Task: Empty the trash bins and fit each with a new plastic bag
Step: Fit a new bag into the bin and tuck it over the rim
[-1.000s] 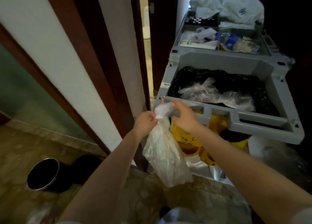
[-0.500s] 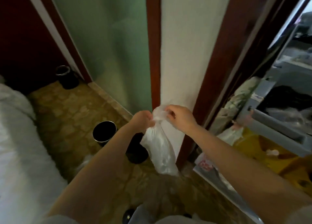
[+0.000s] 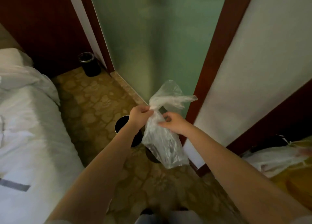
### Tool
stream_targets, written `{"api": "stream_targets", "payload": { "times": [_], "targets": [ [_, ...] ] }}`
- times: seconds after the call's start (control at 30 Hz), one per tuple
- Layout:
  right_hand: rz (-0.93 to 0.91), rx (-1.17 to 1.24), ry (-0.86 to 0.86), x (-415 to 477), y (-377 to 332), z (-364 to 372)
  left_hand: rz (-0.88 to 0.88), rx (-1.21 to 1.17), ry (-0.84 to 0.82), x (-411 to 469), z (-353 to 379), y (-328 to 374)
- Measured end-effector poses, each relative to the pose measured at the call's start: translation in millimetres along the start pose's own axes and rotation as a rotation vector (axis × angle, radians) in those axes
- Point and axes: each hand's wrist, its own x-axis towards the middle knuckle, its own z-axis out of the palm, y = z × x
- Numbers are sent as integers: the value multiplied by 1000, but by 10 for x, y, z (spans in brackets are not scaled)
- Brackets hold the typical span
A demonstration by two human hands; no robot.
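Observation:
A clear plastic bag [image 3: 163,142] hangs in front of me, its top flaring out above my fingers. My left hand [image 3: 139,114] pinches the bag's neck. My right hand [image 3: 175,125] grips the plastic just below that, fingers curled into it. Under my left forearm stands a black trash bin [image 3: 120,127] with a metal rim, open and unlined. A second dark bin [image 3: 152,154] sits behind the hanging bag, mostly hidden. A third black bin [image 3: 88,64] stands far back against the dark wooden wall.
A bed with white linen [image 3: 28,122] fills the left side. A frosted green glass panel [image 3: 152,37] and a brown door frame [image 3: 211,63] stand ahead. A yellow cart bag [image 3: 293,178] with white plastic shows at the right edge. Patterned floor lies between.
My view has swung left, from the housekeeping cart to the room with the bed and bins. Both hands kept hold of the clear bag, and its top now flares out above my fingers.

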Motion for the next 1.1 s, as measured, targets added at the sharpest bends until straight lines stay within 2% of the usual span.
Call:
{"api": "stream_targets", "payload": {
  "times": [0.13, 0.23, 0.43, 0.57, 0.93, 1.1],
  "targets": [
    [20, -37, 65, 486, 215, 82, 38, 7, 81, 360, 99, -66],
    [52, -83, 131, 870, 571, 183, 45, -11, 108, 684, 293, -382],
    [121, 24, 221, 1604, 1549, 582, 21, -4, 65, 1346, 824, -1304],
    [147, 96, 249, 2143, 2292, 1005, 68, 10, 27, 1830, 1231, -2028],
    [34, 285, 357, 3306, 3729, 2102, 216, -17, -1, 2772, 2018, -3652],
    [27, 238, 386, 3542, 4252, 2431, 235, -77, 14, 3011, 2266, -4295]
  ]
}}
